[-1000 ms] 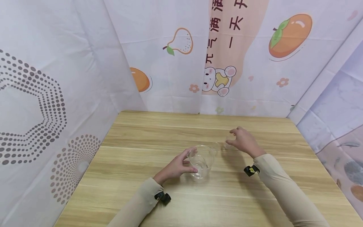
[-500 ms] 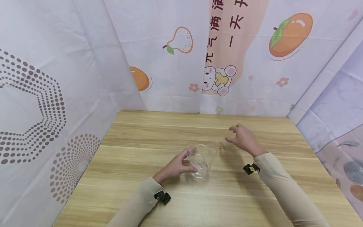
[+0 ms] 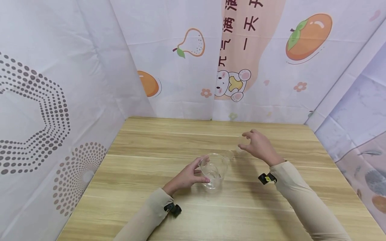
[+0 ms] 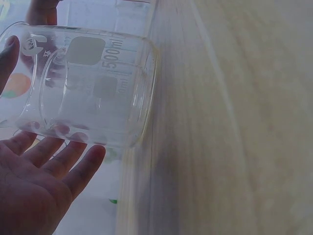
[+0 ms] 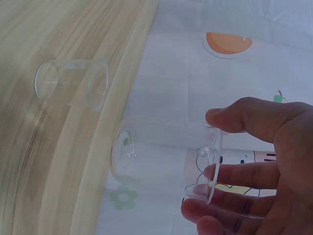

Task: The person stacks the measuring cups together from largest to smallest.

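Note:
My left hand (image 3: pixel 188 174) grips a large clear glass beaker (image 3: pixel 214 170), its thumb and fingers on opposite sides. The printed 500 ml mark faces the left wrist camera on this beaker (image 4: pixel 98 117). Whether its base touches the table cannot be told. Further right, my right hand (image 3: pixel 260 147) holds a smaller clear beaker (image 5: pixel 164 152) by the rim, between thumb and fingers, and its base appears raised off the table. In the head view that glass is barely visible. Another small beaker (image 5: pixel 73 83) stands upright on the table between both hands.
The wood-grain table (image 3: pixel 144 144) reaches back to a white printed curtain (image 3: pixel 181 77). More cloth (image 3: pixel 75 100) hangs along the left side, and a curtain (image 3: pixel 356 110) hangs on the right. Each wrist carries a small black camera.
In the head view my right hand has shifted slightly up and to the left, with its faint glass. My left hand and the large beaker have stayed in place.

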`<state>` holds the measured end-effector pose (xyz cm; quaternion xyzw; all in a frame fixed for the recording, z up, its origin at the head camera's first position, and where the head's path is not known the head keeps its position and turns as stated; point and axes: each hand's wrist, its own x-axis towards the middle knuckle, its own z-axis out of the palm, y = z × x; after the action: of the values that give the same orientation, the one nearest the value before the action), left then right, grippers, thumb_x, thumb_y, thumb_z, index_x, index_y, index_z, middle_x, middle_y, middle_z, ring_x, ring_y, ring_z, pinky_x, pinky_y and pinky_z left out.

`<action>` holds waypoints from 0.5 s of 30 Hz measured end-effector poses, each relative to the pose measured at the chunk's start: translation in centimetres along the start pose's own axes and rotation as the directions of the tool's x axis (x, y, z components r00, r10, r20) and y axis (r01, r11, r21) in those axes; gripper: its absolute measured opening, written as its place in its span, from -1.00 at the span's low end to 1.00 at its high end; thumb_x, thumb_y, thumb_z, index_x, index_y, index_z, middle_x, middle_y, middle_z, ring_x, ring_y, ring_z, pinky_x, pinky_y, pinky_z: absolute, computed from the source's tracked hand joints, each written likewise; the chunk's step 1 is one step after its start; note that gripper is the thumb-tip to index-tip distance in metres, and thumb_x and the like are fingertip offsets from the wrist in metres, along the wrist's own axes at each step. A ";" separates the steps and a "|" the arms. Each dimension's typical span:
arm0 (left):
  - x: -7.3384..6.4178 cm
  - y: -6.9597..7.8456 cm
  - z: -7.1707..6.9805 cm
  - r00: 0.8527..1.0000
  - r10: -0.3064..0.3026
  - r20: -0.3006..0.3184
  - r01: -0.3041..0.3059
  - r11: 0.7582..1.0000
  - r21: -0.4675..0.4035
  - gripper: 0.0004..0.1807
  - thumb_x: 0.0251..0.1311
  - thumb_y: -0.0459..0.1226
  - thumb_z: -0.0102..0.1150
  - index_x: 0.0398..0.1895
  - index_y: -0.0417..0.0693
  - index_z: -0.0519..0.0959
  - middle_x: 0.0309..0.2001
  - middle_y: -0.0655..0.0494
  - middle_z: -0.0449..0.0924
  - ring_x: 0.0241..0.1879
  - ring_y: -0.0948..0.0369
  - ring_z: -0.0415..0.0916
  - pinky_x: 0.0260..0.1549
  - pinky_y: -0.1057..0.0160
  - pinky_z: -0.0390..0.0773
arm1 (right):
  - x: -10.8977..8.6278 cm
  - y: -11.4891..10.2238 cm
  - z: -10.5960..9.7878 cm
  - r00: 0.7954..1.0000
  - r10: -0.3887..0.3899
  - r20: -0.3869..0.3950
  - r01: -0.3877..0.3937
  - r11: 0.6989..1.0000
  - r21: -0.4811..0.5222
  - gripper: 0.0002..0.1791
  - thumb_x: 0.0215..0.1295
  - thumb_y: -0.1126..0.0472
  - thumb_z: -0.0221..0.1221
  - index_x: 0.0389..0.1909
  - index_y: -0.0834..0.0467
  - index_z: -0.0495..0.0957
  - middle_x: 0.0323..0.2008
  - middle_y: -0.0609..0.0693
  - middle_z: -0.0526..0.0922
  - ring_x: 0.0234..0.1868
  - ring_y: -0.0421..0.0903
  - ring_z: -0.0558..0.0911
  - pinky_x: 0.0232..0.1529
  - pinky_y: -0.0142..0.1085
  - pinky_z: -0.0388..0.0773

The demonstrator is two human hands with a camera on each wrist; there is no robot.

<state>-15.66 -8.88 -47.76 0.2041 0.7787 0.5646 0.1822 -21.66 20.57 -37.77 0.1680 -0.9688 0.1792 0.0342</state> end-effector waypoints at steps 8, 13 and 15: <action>0.0 -0.1 0.1 1.000 0.000 -0.003 0.000 1.000 0.000 -0.09 0.13 -0.20 0.39 0.50 0.29 0.10 0.46 0.06 0.21 0.41 -0.18 0.20 0.33 -0.12 0.37 | -0.1 -0.5 -0.4 1.000 -0.015 -0.017 0.015 1.000 0.003 -0.44 0.19 0.09 0.30 0.09 0.40 0.54 -0.12 0.31 0.57 -0.17 0.19 0.61 -0.13 0.08 0.57; 0.0 -0.1 0.0 1.000 0.021 -0.002 -0.021 1.000 -0.010 -0.08 0.11 -0.19 0.40 0.50 0.25 0.11 0.45 0.04 0.25 0.43 -0.17 0.17 0.32 -0.11 0.37 | -0.1 -1.0 -0.7 1.000 -0.015 -0.019 0.015 1.000 0.003 -0.45 0.19 0.07 0.29 0.09 0.38 0.54 -0.10 0.29 0.57 -0.15 0.19 0.61 -0.13 0.07 0.57; 0.0 -0.1 0.0 1.000 0.024 -0.002 -0.024 1.000 -0.010 -0.07 0.10 -0.18 0.41 0.50 0.23 0.11 0.44 0.03 0.26 0.43 -0.17 0.16 0.32 -0.11 0.38 | -0.2 -1.1 -0.8 1.000 -0.016 -0.025 0.016 1.000 0.007 -0.45 0.19 0.07 0.29 0.09 0.37 0.55 -0.10 0.29 0.57 -0.15 0.19 0.62 -0.13 0.07 0.58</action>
<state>-15.68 -8.90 -47.84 0.2119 0.7735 0.5708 0.1760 -21.14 19.91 -36.72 0.1736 -0.9663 0.1843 0.0471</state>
